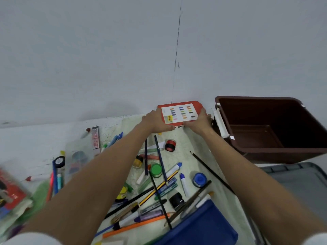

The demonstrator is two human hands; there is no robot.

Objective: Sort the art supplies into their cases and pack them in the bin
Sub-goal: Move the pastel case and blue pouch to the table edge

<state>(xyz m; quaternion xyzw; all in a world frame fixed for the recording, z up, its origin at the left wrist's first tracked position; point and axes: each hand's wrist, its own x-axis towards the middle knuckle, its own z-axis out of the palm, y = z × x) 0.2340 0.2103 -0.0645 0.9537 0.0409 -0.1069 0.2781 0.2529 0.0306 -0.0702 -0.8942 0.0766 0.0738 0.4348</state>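
- I see my left hand (155, 121) and right hand (200, 121) gripping the red pastel box (180, 112), fingers curled round its sides.
- I judge it may snag the brown bin (265, 147) rim, spilling pastels.

Both arms outstretched; left hand (155, 121) and right hand (199, 121) gripping, fingers curled.

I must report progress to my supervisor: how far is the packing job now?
Early stage. Nothing looks packed: the brown bin appears empty. In hand: the left hand and right hand grip the red pastel box beside the bin. Left: pencils, markers and paint jars such as the green jar lie loose on the table.
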